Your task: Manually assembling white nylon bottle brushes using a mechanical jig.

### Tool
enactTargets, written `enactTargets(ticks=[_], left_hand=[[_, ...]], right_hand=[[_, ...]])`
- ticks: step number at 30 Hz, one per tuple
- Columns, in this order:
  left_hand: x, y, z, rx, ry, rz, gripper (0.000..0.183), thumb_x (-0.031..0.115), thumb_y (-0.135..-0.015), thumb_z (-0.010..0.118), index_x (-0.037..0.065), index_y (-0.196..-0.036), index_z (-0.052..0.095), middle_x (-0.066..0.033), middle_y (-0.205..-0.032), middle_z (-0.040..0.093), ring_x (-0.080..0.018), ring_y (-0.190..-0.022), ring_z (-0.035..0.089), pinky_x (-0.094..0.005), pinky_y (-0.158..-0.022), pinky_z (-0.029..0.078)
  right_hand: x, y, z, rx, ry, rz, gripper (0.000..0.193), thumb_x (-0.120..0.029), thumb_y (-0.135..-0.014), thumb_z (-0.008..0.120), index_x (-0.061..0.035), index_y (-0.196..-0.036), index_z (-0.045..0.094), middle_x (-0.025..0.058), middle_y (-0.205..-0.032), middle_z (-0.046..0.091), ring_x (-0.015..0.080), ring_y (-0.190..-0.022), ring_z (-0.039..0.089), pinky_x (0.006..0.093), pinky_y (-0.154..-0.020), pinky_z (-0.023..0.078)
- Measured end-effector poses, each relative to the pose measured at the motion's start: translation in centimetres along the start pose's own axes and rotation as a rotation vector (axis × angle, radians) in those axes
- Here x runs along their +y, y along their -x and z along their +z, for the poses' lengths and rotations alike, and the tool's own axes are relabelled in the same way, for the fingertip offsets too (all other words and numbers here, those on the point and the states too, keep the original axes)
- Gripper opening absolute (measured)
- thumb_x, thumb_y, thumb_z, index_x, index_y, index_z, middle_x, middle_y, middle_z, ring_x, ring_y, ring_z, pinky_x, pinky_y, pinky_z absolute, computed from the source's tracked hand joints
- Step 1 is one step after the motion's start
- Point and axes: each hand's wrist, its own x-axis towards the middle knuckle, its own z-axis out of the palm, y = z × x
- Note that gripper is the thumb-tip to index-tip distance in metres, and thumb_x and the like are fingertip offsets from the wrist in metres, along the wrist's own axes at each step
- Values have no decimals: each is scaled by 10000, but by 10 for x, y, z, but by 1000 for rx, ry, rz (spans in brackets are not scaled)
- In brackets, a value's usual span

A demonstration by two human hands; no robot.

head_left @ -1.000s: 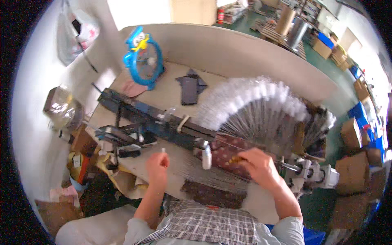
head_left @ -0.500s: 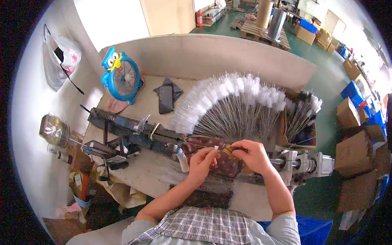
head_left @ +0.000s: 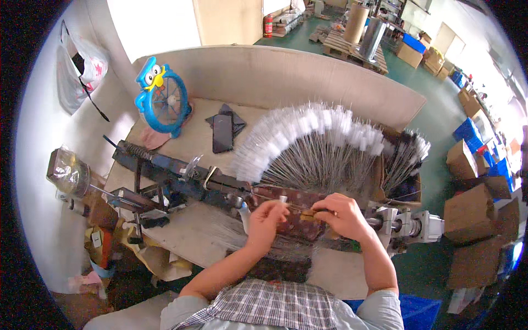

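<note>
Over the spotted maroon cloth (head_left: pixel 300 229), our left hand (head_left: pixel 265 221) has fingertips pinched on a tiny white bit (head_left: pixel 283 199), our right hand (head_left: pixel 345 213) pinches a brownish-yellow piece (head_left: pixel 307 216) close by; beyond, white-tipped wires (head_left: pixel 324 129) fan out, then a red extinguisher (head_left: pixel 268 26)

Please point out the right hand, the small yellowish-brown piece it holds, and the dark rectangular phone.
Right hand (head_left: pixel 343 212): head view, back of the hand.
Small yellowish-brown piece (head_left: pixel 307 215): head view, its visible middle.
Dark rectangular phone (head_left: pixel 223 133): head view, middle of its upper face.
</note>
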Motion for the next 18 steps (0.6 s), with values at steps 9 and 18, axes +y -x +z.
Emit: enactTargets(ticks=[9, 18], left_hand=[[21, 4, -15, 178, 297, -196, 159, 202, -880, 587, 50, -834, 588, -16, -705, 578, -63, -578, 491, -198, -539, 408], [14, 5, -19, 139, 124, -67, 291, 291, -944, 473, 29, -867, 574, -47, -709, 580, -110, -604, 533, -225, -564, 420]], right_hand=[[-26, -64, 68, 241, 308, -120, 114, -168, -761, 635, -71, -817, 657, 70, -771, 636, 259, -742, 596, 358, -680, 485], [-31, -62, 61, -8, -133, 115, 219, -206, -785, 601, -34, -903, 668, 135, -823, 653, 287, -756, 629, 348, -700, 493]])
